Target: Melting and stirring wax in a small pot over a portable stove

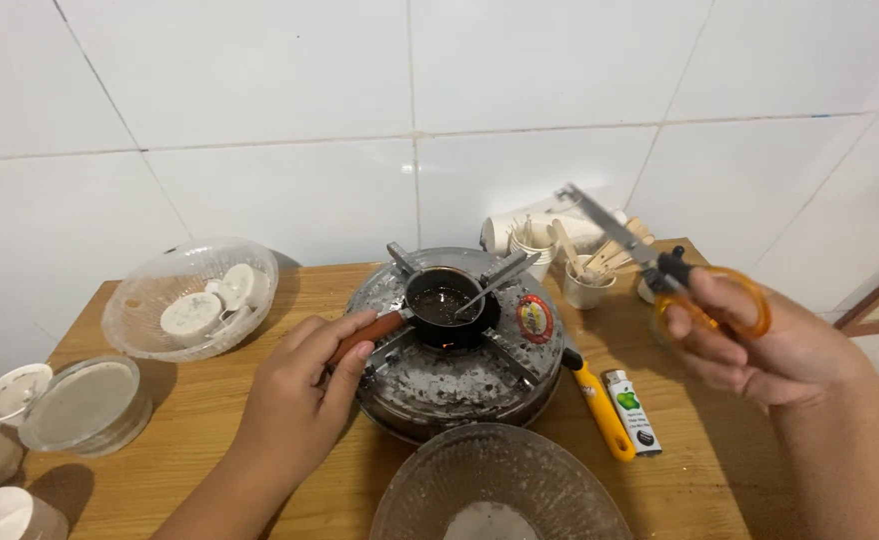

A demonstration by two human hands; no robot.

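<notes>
My left hand (300,395) grips the reddish-brown handle (365,335) of a small black pan (445,303). The pan sits on a round, stained gas stove (460,370) with dark liquid in it and a metal spoon (480,295) resting inside. A small flame glows under the pan. My right hand (770,345) is raised to the right of the stove and holds orange-handled scissors (660,265), blades closed and pointing up and left.
A yellow-handled tool (600,410) and a white lighter (632,410) lie right of the stove. Paper cups with wooden sticks (585,265) stand behind. A clear bowl with white discs (192,297) and lidded containers (85,403) sit left. A glass bowl (500,485) is at the front.
</notes>
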